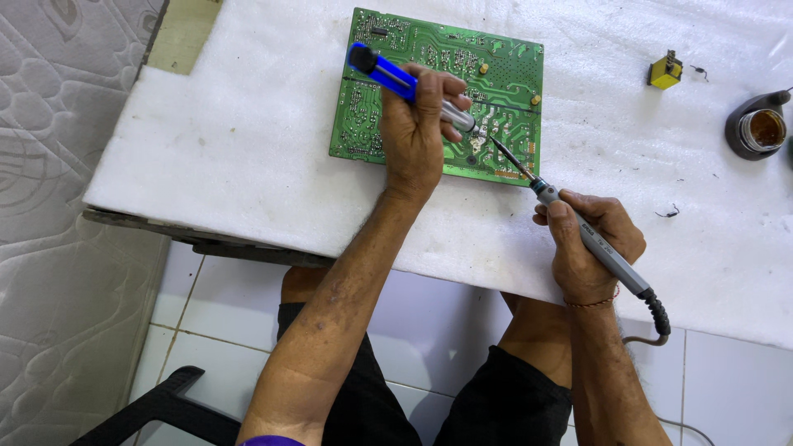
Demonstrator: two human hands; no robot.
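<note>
Lying flat on a white foam sheet [248, 149], green circuit board [438, 91], near the far edge. Left hand [417, 124] over it, fingers wrapped around a blue-and-silver desoldering pump [405, 83], nozzle down on the board. Right hand [591, 248] at the board's near right corner, fingers pinching a grey soldering iron [578, 227]; tip meets the nozzle. Off right, well apart: small yellow part [665, 70], dark flux jar [760, 128]. Left hand hides the board's centre.

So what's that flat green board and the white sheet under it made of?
The flat green circuit board looks like rigid, glossy lacquered fibreglass or plastic: pale metal tracks and solder spots show. The white sheet looks like soft, matte foam, with a fuzzy, dimpled surface.
</note>
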